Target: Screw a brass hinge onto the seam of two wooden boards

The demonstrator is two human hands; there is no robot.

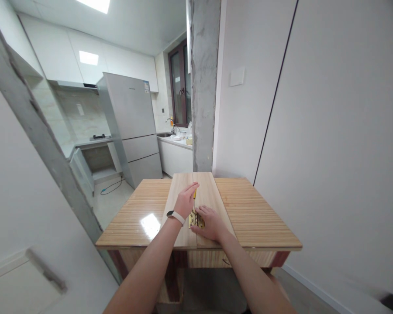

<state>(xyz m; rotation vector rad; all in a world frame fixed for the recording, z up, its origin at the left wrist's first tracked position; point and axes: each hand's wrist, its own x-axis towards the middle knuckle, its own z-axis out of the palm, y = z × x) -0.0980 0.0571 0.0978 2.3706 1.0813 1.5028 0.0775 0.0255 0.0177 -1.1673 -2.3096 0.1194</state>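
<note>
Head view
Table [258,213]: wood-grain top that carries two pale boards [205,188] side by side. Their long axes run from the near edge to the far edge.
Brass hinge [196,220]: lies flat across the seam between the boards, close to the table's near edge. Its long axis follows the seam and points at the far edge, with one leaf on each board.
Left hand [184,201]: closed on a slim yellow tool [194,193] just beyond the hinge. The tool tip is hidden.
Right hand [212,223]: open, palm down on the right-side board, fingers touching the hinge.
Fridge [131,126]: well beyond the far edge.
</note>
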